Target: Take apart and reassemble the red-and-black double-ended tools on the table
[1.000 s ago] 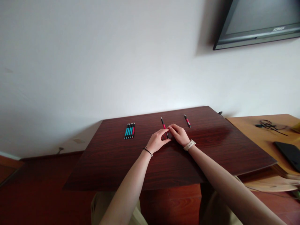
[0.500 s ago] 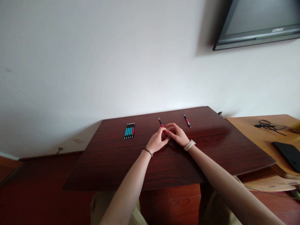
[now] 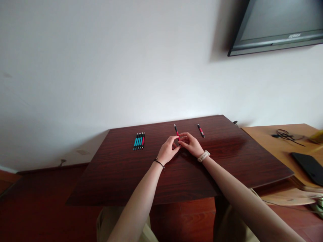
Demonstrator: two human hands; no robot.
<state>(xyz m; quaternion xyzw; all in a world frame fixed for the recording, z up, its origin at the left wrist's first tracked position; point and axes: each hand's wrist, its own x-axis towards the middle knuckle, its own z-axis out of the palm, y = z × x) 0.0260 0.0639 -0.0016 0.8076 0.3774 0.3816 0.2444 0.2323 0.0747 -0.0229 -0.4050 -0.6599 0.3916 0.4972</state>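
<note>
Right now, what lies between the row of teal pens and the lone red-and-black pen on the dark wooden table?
The head view shows both hands holding another red-and-black pen.

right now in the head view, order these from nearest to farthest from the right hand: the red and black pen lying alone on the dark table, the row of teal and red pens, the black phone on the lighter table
1. The lone red and black pen, just beyond the right hand, slightly to its right.
2. The row of teal and red pens, off to the left, past the left hand.
3. The black phone, far right on the lighter wooden table.
</note>
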